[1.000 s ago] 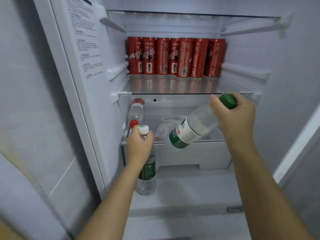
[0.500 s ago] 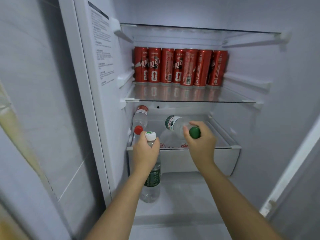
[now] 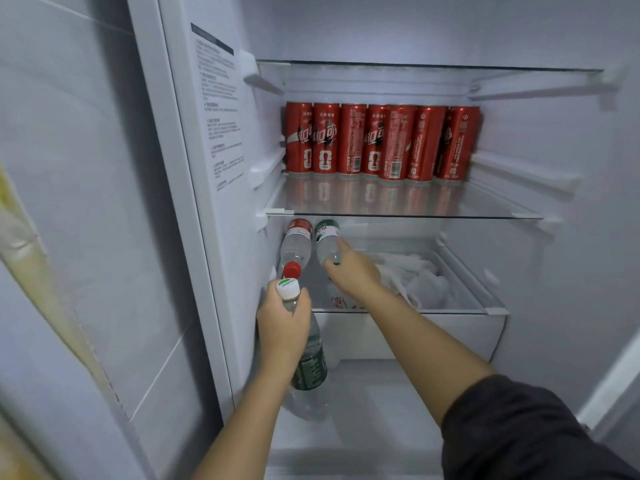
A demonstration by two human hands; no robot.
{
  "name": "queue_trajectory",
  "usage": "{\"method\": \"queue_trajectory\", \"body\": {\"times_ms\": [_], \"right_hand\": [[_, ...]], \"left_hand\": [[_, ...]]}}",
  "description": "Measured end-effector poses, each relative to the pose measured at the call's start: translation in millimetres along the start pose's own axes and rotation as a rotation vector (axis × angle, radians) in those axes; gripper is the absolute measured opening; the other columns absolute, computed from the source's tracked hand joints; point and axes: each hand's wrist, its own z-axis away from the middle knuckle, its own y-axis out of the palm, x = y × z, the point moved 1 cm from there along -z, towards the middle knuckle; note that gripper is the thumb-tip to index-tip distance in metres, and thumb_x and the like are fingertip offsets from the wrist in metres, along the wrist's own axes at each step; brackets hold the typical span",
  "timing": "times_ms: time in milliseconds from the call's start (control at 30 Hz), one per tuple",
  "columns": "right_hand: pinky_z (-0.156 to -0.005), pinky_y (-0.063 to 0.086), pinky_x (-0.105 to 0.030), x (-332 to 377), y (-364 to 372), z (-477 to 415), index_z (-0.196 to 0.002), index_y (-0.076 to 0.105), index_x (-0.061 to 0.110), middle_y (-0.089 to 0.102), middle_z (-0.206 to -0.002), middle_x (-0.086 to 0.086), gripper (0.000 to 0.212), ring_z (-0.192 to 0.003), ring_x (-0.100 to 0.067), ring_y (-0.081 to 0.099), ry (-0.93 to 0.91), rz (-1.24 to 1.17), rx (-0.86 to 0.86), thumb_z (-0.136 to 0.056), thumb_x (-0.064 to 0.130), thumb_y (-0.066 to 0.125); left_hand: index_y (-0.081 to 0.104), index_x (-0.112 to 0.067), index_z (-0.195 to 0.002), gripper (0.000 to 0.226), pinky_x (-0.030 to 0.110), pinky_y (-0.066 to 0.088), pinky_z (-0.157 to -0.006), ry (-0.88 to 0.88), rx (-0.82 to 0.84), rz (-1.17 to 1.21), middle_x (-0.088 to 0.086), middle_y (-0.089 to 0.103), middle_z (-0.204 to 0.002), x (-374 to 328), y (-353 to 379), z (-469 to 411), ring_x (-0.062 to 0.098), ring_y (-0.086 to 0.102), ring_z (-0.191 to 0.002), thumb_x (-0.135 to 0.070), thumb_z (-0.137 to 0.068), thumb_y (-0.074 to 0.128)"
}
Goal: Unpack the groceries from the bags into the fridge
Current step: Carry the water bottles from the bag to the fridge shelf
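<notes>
- R hand point(image 3: 353, 271) fingers curled on cap end of clear green-label water bottle point(image 3: 327, 242), lying in clear fridge drawer point(image 3: 450, 310), axis front-to-back.
- Just beside it, L: clear red-cap bottle point(image 3: 296, 247); R: white plastic bag point(image 3: 415, 275).
- L hand point(image 3: 284, 327) clamps neck of upright white-cap bottle point(image 3: 310, 372), in front of drawer.

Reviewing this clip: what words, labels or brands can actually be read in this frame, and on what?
"可口可": white characters on the red cans; small print unreadable.
Wall sticker: text too small.
Upright bottle in the left hand: label and cap print blurred.
Red-capped bottle and the lying green-labelled bottle the right hand grips: labels blurred.
</notes>
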Motion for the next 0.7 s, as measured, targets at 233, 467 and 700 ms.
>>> {"method": "queue_trajectory", "body": {"times_ms": [233, 467, 700], "right_hand": [[-0.094, 0.049, -0.043, 10, 3, -10, -0.149, 0.031, 0.023, 0.059, -0.128, -0.016, 0.06, -0.11, -0.035, 0.057, 0.038, -0.174, 0.105, -0.092, 0.037, 0.045], [-0.071, 0.039, -0.028, 4, -30, 14, -0.144, 0.042, 0.025, 0.063, -0.115, -0.002, 0.047, -0.094, -0.018, 0.058, 0.006, -0.354, 0.017, -0.099, 0.036, 0.046], [-0.053, 0.041, -0.022, 21, -74, 88, -0.083, 0.063, 0.026, 0.058, -0.065, 0.013, 0.029, -0.059, -0.003, 0.052, -0.279, -0.321, 0.078, -0.094, 0.049, 0.049]], "left_hand": [[0.057, -0.026, -0.09, 0.018, 0.003, 0.04, -0.056, 0.108, -0.001, -0.002, -0.014, 0.057, -0.068, -5, -2, 16, -0.008, 0.057, -0.067, -0.014, -0.086, 0.069], [0.055, -0.024, -0.078, 0.017, 0.015, 0.044, -0.056, 0.131, 0.13, 0.046, -0.006, 0.063, -0.067, -2, 3, 36, 0.006, 0.057, -0.058, -0.033, -0.078, 0.069], [0.056, -0.045, -0.103, 0.044, 0.008, 0.049, -0.07, 0.03, 0.27, 0.103, -0.027, 0.068, -0.094, 23, -6, 46, -0.003, 0.067, -0.084, -0.044, -0.063, 0.077]]}}
